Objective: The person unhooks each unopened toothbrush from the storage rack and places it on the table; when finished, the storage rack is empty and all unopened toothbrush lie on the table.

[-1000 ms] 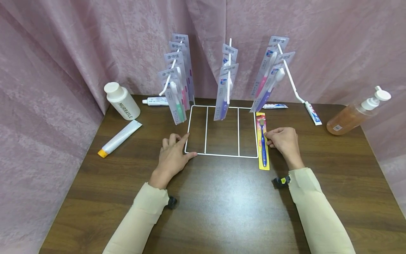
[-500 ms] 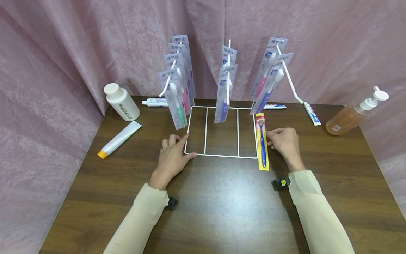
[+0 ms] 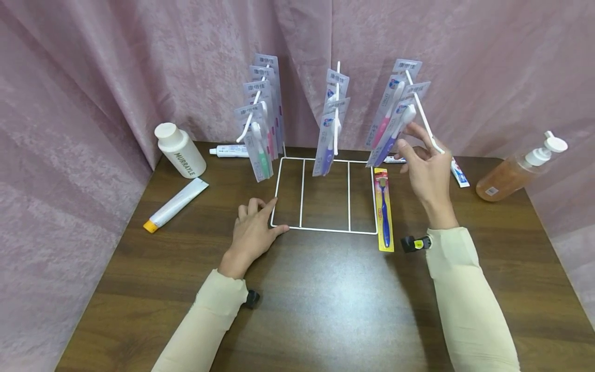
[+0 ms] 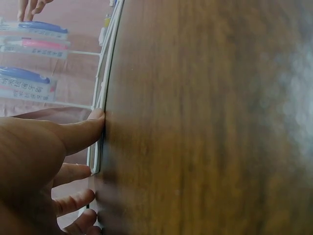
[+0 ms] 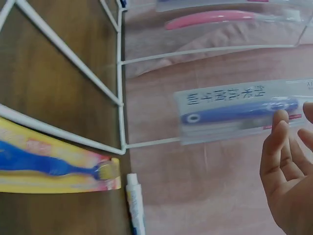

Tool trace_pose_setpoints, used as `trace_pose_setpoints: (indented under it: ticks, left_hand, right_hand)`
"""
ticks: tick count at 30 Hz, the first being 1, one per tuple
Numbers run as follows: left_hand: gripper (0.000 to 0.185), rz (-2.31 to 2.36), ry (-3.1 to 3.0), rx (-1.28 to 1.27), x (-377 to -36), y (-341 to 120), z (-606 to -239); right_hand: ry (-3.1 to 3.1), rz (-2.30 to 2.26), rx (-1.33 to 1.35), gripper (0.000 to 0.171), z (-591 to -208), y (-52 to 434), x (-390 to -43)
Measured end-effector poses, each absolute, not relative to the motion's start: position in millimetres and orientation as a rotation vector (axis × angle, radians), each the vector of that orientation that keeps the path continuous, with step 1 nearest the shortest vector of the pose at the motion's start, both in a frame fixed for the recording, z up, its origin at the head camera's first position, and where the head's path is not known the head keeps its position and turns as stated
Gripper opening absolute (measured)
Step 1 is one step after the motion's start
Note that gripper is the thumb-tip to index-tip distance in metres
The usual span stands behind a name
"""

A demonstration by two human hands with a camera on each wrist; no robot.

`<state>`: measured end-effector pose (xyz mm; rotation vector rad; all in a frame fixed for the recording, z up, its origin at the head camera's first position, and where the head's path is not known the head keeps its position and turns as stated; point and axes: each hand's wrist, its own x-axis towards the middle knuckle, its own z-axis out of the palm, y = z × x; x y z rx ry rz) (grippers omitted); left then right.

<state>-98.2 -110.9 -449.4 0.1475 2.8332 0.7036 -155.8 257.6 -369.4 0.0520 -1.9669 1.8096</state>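
My left hand (image 3: 253, 230) rests at the front left corner of a white wire display rack (image 3: 325, 229). Its straight thumb touches the front wire, and its index finger lies at the side wire. The right hand (image 3: 427, 168) is raised beside the rack's right hook, fingers loosely bent around a packaged purple toothbrush (image 3: 390, 142). In the right wrist view, the index fingertip overlaps the toothbrush's clear pack (image 5: 230, 110), with the thumb apart from it. Behind it on that hook hangs a packaged pink toothbrush (image 3: 385, 121).
More packaged toothbrushes hang on the left hook (image 3: 246, 124) and middle hook (image 3: 336, 132). A yellow-carded blue toothbrush (image 3: 385, 217) lies right of the rack. Toothpaste tubes (image 3: 176, 204), a white bottle (image 3: 181, 152) and an amber pump bottle (image 3: 506, 178) stand around. A pink curtain hangs behind.
My right hand has left the edge of the yellow-carded toothbrush and moved up to the purple toothbrush on the right hook. The left hand has stayed at the rack's corner.
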Motion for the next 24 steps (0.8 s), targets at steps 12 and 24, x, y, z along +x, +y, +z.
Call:
trace_pose_setpoints:
  ticks: [12,24]
  left_hand:
    - [0.089,0.716,2.835,0.145,-98.8,-111.0,-450.2]
    - [0.089,0.700,2.833,0.140,-97.6,-110.5,-449.4]
  right_hand:
    - [-1.903,1.887,0.031,0.027,-364.6,249.6,-161.3]
    - [-1.743,1.935,0.022,0.021,-365.0,250.8,-157.4]
